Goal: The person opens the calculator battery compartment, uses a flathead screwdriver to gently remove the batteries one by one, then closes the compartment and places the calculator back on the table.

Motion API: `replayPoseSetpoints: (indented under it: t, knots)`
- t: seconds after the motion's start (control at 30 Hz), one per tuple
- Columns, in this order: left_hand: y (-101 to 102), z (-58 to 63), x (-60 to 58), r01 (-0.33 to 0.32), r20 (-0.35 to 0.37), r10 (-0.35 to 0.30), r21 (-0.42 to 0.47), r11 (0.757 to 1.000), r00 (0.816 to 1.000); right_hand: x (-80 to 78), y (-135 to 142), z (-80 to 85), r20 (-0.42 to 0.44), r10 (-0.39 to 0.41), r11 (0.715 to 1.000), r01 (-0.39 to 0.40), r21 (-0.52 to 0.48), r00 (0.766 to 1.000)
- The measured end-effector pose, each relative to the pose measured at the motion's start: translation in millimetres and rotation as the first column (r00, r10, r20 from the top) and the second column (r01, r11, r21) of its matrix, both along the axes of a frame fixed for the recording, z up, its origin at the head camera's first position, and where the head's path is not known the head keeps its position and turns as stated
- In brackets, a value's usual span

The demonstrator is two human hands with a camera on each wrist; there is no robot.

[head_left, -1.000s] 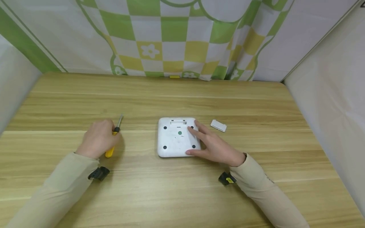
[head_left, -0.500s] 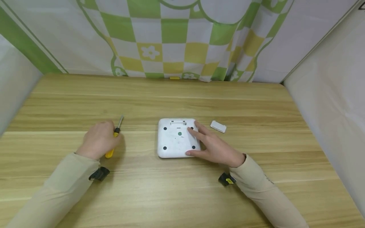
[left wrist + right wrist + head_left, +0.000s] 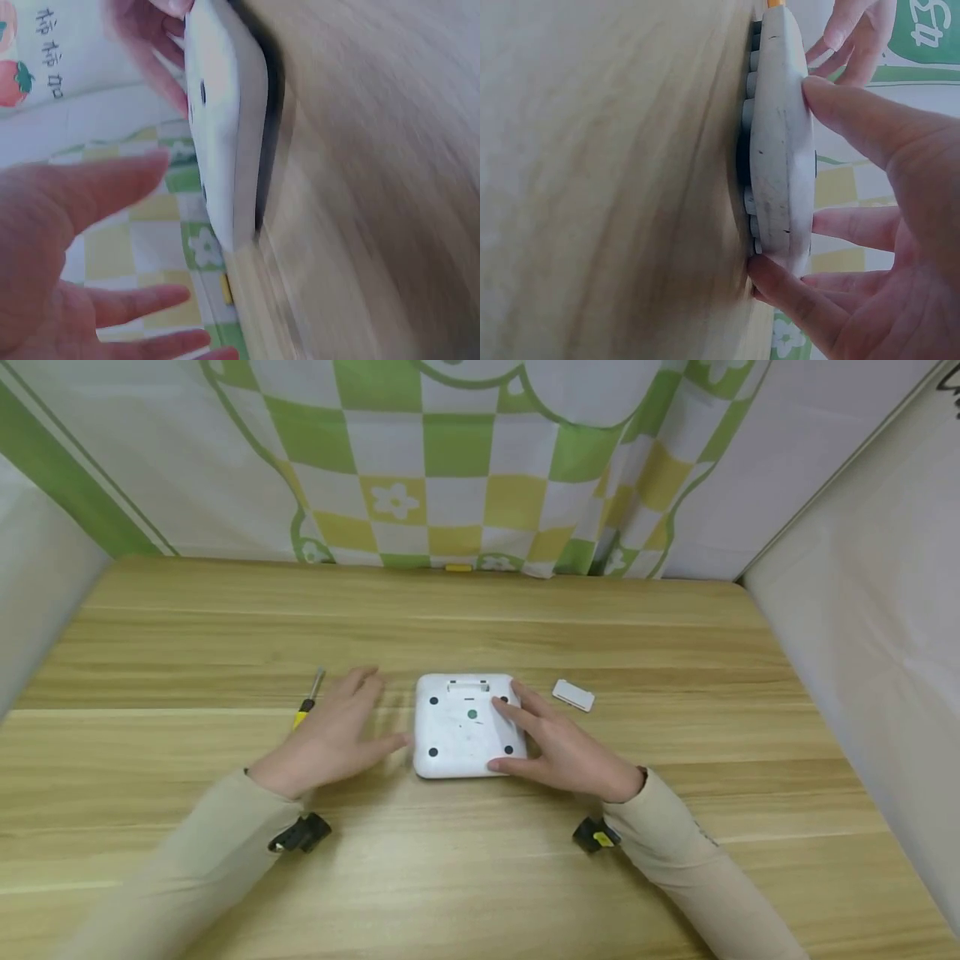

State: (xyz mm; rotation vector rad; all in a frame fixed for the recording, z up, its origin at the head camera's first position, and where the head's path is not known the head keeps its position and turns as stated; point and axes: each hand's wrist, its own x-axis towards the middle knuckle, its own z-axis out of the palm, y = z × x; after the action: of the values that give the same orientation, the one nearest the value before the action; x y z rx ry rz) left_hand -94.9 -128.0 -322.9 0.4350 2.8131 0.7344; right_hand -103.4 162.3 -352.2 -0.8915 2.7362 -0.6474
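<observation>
A white calculator (image 3: pixel 457 735) lies face down on the table, its grey keys (image 3: pixel 748 112) showing underneath in the right wrist view. The battery compartment (image 3: pixel 468 686) at its far edge is uncovered. My right hand (image 3: pixel 566 747) holds the calculator's right side, thumb at the near corner and fingers at the far end. My left hand (image 3: pixel 330 735) is beside the left edge with fingers spread and nothing held; the left wrist view shows a gap to the calculator. Behind this hand lies a yellow-and-black screwdriver (image 3: pixel 307 703), its handle partly hidden.
A small white battery cover (image 3: pixel 573 695) lies right of the calculator on the wooden table (image 3: pixel 480 868). A checkered green, yellow and white curtain (image 3: pixel 457 468) hangs along the back edge, where a small yellow piece (image 3: pixel 458 567) sits.
My left hand has let go of the screwdriver, leaving it on the table, and has moved right toward the calculator with fingers opened out. The right hand keeps its hold.
</observation>
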Motion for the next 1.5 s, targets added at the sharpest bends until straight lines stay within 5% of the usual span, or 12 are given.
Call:
replayPoseSetpoints:
  t: [0.6, 1.17, 1.37, 1.5]
  knots:
    - [27.7, -14.5, -0.3, 0.17, 0.0, -0.17, 0.011, 0.985, 0.985, 0.7, 0.4, -1.1, 0.016, -0.013, 1.0, 0.012, 0.015, 1.0]
    - [32.0, -20.4, -3.3, 0.197, 0.015, -0.198, 0.03, 0.98, 0.98, -3.0, 0.3, 0.9, -0.005, 0.005, 1.0, -0.005, 0.003, 1.0]
    - [33.3, -21.1, -3.2, 0.182, 0.037, -0.183, 0.033, 0.983, 0.982, -7.8, 8.5, 3.6, 0.033, -0.036, 0.999, 0.036, -0.001, 0.999]
    - [33.3, -21.7, -2.9, 0.175, 0.055, -0.177, 0.043, 0.984, 0.983, -11.9, 16.5, 3.8, -0.028, -0.074, 0.997, 0.074, -0.018, 0.997]
